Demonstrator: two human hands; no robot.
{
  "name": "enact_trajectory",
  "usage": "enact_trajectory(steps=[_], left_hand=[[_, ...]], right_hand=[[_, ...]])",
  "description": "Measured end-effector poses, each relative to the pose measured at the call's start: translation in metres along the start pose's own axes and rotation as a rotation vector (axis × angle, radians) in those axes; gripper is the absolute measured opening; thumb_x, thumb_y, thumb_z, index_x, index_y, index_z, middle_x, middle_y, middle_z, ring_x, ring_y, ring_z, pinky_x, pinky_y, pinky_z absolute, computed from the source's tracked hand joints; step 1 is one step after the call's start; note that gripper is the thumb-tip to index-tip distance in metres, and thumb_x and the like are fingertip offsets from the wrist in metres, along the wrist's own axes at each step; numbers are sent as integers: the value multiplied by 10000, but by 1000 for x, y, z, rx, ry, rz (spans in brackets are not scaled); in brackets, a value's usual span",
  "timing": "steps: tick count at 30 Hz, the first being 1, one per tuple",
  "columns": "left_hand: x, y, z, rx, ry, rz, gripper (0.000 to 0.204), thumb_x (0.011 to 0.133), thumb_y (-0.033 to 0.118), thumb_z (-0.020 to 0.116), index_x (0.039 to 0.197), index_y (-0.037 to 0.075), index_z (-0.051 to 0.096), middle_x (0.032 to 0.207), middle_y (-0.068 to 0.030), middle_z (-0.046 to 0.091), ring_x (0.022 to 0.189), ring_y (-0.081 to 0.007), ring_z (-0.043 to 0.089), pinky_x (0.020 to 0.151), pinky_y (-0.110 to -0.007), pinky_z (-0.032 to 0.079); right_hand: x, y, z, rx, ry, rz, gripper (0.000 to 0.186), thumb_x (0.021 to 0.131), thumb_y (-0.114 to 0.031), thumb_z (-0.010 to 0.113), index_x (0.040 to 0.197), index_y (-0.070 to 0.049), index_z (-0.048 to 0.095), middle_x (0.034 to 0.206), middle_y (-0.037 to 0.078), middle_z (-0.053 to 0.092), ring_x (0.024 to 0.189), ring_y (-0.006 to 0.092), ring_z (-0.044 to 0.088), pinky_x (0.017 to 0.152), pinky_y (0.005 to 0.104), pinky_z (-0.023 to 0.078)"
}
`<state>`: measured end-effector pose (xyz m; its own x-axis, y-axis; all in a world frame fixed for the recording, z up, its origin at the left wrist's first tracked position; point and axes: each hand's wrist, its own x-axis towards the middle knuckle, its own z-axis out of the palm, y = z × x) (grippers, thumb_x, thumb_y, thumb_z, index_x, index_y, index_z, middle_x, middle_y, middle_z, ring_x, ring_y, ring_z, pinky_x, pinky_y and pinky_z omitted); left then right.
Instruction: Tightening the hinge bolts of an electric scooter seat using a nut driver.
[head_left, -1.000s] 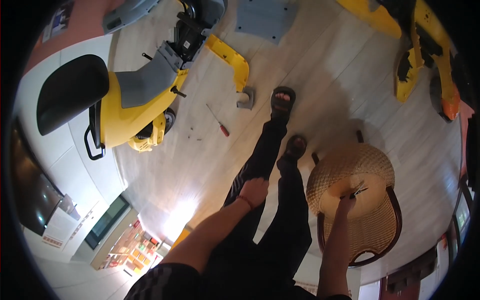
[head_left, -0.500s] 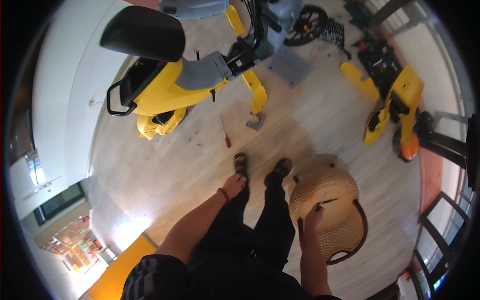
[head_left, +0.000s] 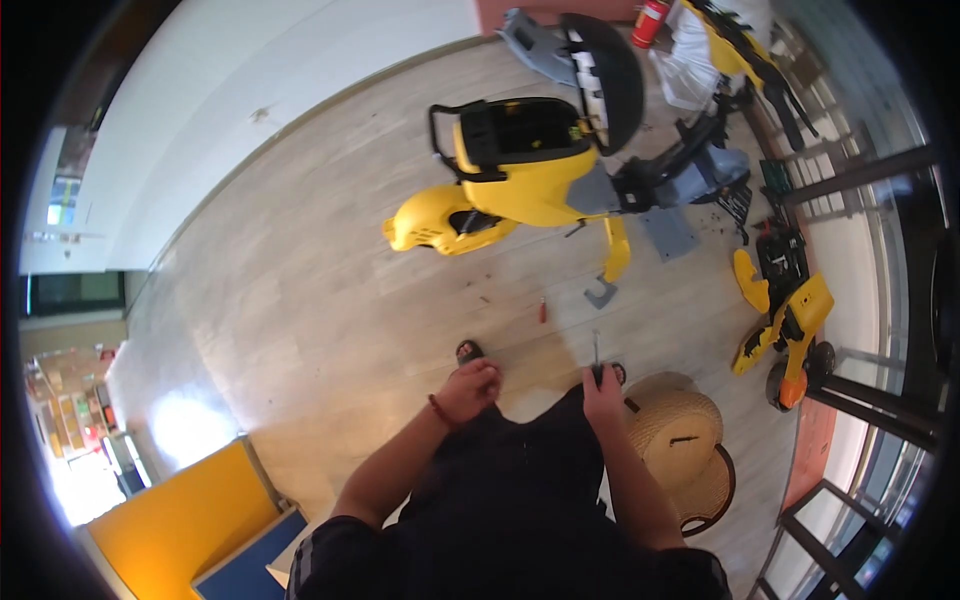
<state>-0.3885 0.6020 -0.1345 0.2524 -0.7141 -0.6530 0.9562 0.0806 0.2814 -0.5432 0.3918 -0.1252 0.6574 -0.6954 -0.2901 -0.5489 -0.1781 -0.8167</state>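
My left hand (head_left: 470,390) is closed in front of my body, and what it holds, if anything, is hidden. My right hand (head_left: 603,398) grips a screwdriver (head_left: 597,348) with a dark handle and thin metal shaft, which points away from me. Right of it, a woven chair (head_left: 665,430) has a dark slim tool (head_left: 683,440) on its seat. Beyond my feet, a red-handled screwdriver (head_left: 543,311) lies on the floor near a bent grey piece (head_left: 600,292). A partly disassembled yellow scooter (head_left: 530,195) has its black seat raised.
Loose yellow body panels (head_left: 805,310), a grey panel (head_left: 665,235) and a tool case (head_left: 770,175) lie around the scooter. A red fire extinguisher (head_left: 650,22) is at the back. Glazed frames (head_left: 860,520) line the right; a yellow partition (head_left: 180,500) is at lower left.
My right hand has lifted the screwdriver from the chair seat and moved left. My left hand has come up from my leg. The head view has turned, taking in more beyond the scooter.
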Motion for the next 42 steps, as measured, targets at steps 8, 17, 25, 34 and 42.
enact_trajectory(steps=[8, 17, 25, 34, 42], left_hand=[[-133, 159, -45, -244, -32, 527, 167, 926, 218, 478, 963, 66, 535, 743, 12, 505, 600, -86, 420, 549, -235, 356], [-175, 278, -39, -314, -232, 769, 179, 925, 218, 478, 1008, 71, 538, 782, 3, 489, 631, -86, 407, 569, -228, 345], [-151, 402, -25, -175, -200, 717, 169, 910, 197, 505, 995, 51, 524, 866, -14, 515, 665, -84, 408, 593, -218, 345], [-126, 505, -36, -106, -293, 619, 158, 918, 167, 477, 1007, 49, 534, 872, -25, 560, 648, -83, 425, 584, -223, 345], [-97, 609, -78, -86, -485, 477, 190, 923, 158, 462, 1050, 32, 529, 874, -31, 565, 641, -88, 434, 582, -230, 353]], right_hand=[[22, -230, 111, 274, -418, -247, 185, 856, -112, 545, 990, 15, 528, 744, 84, 562, 670, 144, 519, 623, 277, 420], [50, -357, 186, 253, -851, -340, 194, 848, -85, 536, 1016, 10, 550, 777, 70, 555, 715, 125, 502, 660, 250, 417], [109, -418, 234, 382, -792, -453, 245, 867, -42, 484, 1098, 17, 540, 707, -39, 471, 557, 11, 362, 495, 165, 307], [160, -483, 275, 236, -779, -379, 228, 832, -16, 519, 1048, 54, 536, 839, 79, 598, 752, 109, 548, 702, 244, 434], [191, -521, 352, 247, -617, -445, 266, 852, -44, 505, 1104, 35, 537, 724, -31, 479, 581, 11, 376, 515, 167, 310]])
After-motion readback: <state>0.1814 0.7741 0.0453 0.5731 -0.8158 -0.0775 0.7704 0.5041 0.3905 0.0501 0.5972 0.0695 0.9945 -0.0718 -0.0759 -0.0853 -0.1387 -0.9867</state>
